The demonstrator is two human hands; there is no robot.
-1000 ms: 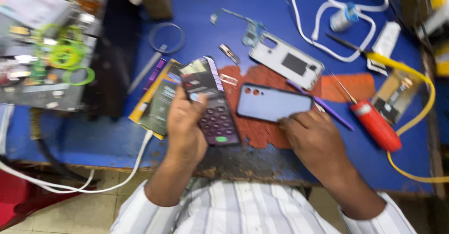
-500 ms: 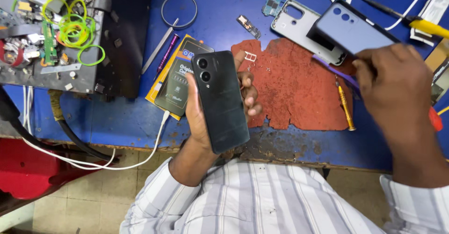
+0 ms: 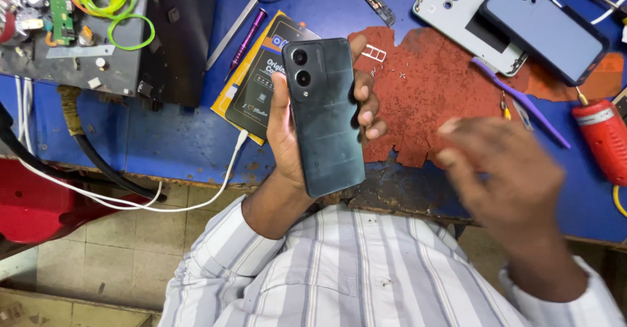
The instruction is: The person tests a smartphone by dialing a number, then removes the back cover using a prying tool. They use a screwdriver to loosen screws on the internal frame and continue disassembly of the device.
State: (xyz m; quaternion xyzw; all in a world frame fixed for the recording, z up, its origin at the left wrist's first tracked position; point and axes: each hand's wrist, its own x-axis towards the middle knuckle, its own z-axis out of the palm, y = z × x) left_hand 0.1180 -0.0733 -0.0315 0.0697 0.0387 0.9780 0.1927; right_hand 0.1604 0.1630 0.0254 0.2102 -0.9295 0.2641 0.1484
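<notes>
phone [image 3: 324, 118] | dark grey-green slab, back facing up, two round camera lenses near top left corner | held upright, slightly tilted, above the table's near edge | gripped in left hand [image 3: 287, 131], fingers wrapped round right edge

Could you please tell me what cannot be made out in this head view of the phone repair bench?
- Dark phone: its screen side faces away, hidden against the left hand.
- Right hand: motion-blurred, finger positions unclear.
- Red tool: cut off by the right edge.
- Screws on the red mat: too small to count.
</notes>
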